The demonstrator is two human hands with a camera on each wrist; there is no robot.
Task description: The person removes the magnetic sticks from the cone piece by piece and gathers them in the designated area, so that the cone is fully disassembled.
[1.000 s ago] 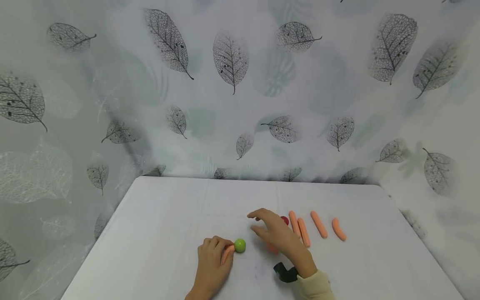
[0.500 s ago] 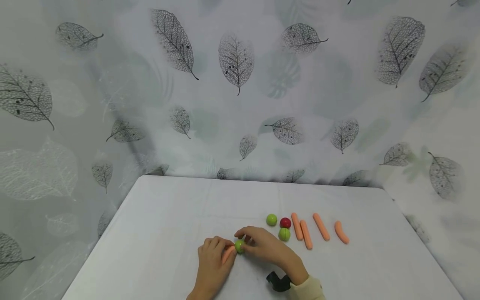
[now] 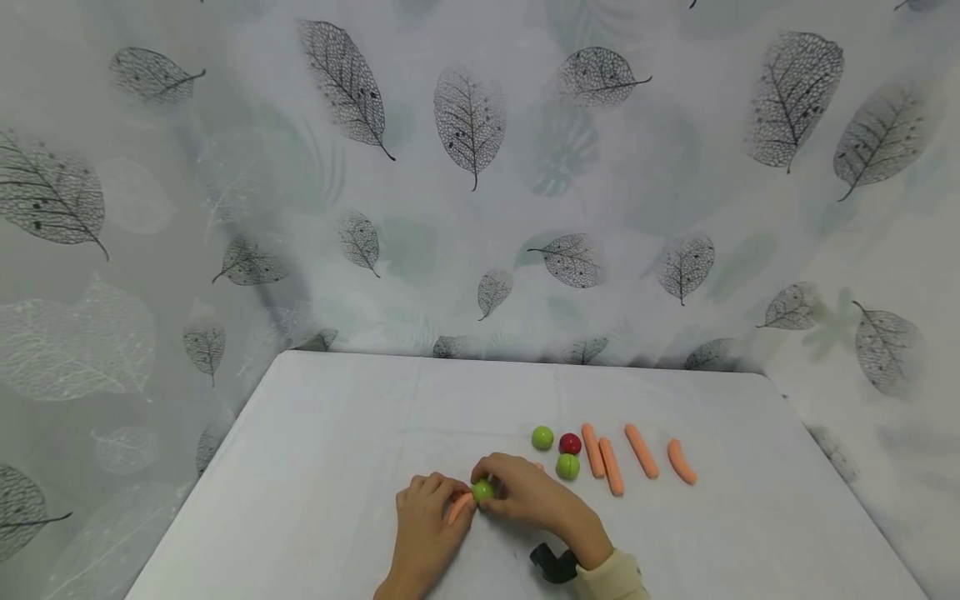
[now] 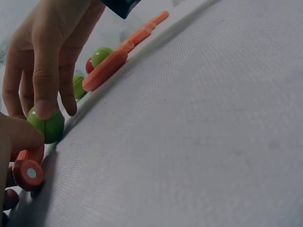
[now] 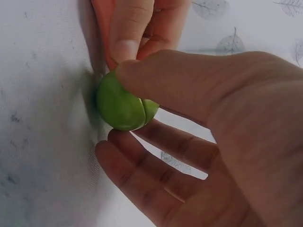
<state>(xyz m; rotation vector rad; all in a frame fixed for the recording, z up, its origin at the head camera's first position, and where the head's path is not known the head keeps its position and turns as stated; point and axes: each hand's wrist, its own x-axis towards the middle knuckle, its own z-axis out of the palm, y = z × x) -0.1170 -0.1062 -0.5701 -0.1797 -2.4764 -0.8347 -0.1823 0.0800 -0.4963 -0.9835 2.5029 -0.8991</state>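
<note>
In the head view my left hand point(image 3: 429, 525) grips an orange sausage-shaped stick point(image 3: 459, 507) on the white table. The left wrist view shows that stick's round end with a pale disc point(image 4: 31, 173) in it. My right hand point(image 3: 531, 496) pinches a glossy green ball point(image 3: 483, 490) between thumb and fingers, right at the stick's far end. A seam runs around the ball point(image 5: 122, 105), close over the tabletop in the right wrist view. The left thumb and the right thumb meet at the ball's edge there.
Right of the hands lie two more green balls point(image 3: 542, 437), a red ball point(image 3: 570, 443) and several orange sticks point(image 3: 641, 451), one curved point(image 3: 681, 462). Another stick shows partly behind my right hand. A leaf-print curtain point(image 3: 465, 208) stands behind the table point(image 3: 337, 417).
My right hand has come down and left onto the green ball and now pinches it, uncovering the balls behind. The ball has shifted slightly right. My left hand stays on the orange stick.
</note>
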